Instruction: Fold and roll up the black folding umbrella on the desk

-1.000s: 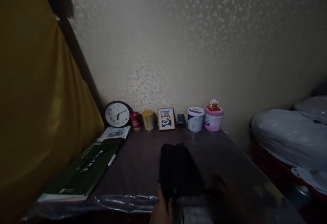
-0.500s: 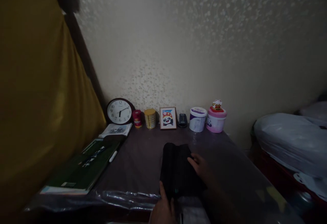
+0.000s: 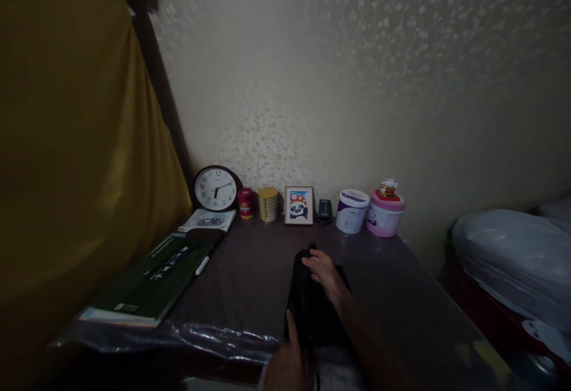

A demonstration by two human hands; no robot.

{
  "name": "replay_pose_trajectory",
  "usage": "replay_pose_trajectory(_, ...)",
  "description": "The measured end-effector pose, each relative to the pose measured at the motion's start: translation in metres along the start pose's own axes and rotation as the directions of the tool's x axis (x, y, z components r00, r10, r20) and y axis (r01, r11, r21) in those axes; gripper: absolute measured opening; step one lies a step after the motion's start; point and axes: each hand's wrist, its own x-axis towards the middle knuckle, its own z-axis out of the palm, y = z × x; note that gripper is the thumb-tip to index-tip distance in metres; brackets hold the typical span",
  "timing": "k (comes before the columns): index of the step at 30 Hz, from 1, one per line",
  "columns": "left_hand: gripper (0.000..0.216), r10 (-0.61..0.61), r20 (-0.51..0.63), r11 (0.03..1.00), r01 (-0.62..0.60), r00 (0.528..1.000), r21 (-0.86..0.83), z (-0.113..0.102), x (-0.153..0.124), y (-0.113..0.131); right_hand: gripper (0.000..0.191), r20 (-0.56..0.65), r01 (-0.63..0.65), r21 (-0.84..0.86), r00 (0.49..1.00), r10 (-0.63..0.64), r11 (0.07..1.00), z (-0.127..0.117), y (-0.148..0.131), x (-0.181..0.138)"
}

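Note:
A dark, folded black cloth item [image 3: 307, 307] lies at the front edge of the table; what kind it is I cannot make out. My right hand [image 3: 325, 273] reaches over its top, with the fingers curled onto the upper fold. At the lower left edge is my left hand [image 3: 289, 358], its index finger stretched along the side and the other fingers gripping the near end. The item's near part is partly lost in shadow between both hands.
On the left of the table [image 3: 241, 278] lie a green book [image 3: 143, 284] and a white pen [image 3: 202, 265]. A clock [image 3: 217, 188], a red can [image 3: 245, 203], a yellow tin [image 3: 268, 205], a picture frame [image 3: 298, 206] and two tubs [image 3: 351, 212] line the wall.
My right hand has moved from the right edge of the black cloth item up and left onto its top fold. The item looks narrower. The view has shifted slightly left.

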Motion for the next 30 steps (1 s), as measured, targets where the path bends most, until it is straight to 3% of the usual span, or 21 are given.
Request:
replay_pose_trajectory(5,0.070,-0.051,0.025,0.994,0.048,0.998,0.097,-0.005,-0.001,0.009,0.045,-0.026,-0.026,-0.042,0.999,0.025,0.999,0.019,0.020,0.020)
replay_pose_trajectory(9,0.069,-0.005,0.040,0.996,0.001,0.999,0.090,-0.003,-0.001,0.003,0.042,-0.030,-0.028,-0.089,0.999,0.025,0.996,0.027,0.035,0.026)
replay_pose_trajectory(16,0.076,0.061,-0.094,0.984,-0.075,0.994,-0.159,0.005,-0.001,-0.014,0.042,-0.042,0.004,-0.205,0.999,-0.013,0.979,0.034,0.046,0.034)
replay_pose_trajectory(21,0.071,0.067,-0.072,0.998,-0.068,0.995,-0.012,0.000,-0.004,-0.007,0.044,-0.028,0.049,-0.312,0.998,-0.061,0.949,0.035,0.054,0.041)
replay_pose_trajectory(26,0.074,0.054,-0.047,0.996,-0.050,0.997,0.071,0.001,-0.001,-0.004,0.048,0.050,0.107,-0.384,0.994,-0.095,0.917,0.036,0.056,0.044)
replay_pose_trajectory(30,0.073,0.031,-0.063,0.998,-0.028,0.998,0.056,0.009,0.004,-0.009,0.034,0.200,0.177,-0.368,0.974,-0.109,0.913,0.031,0.045,0.026)
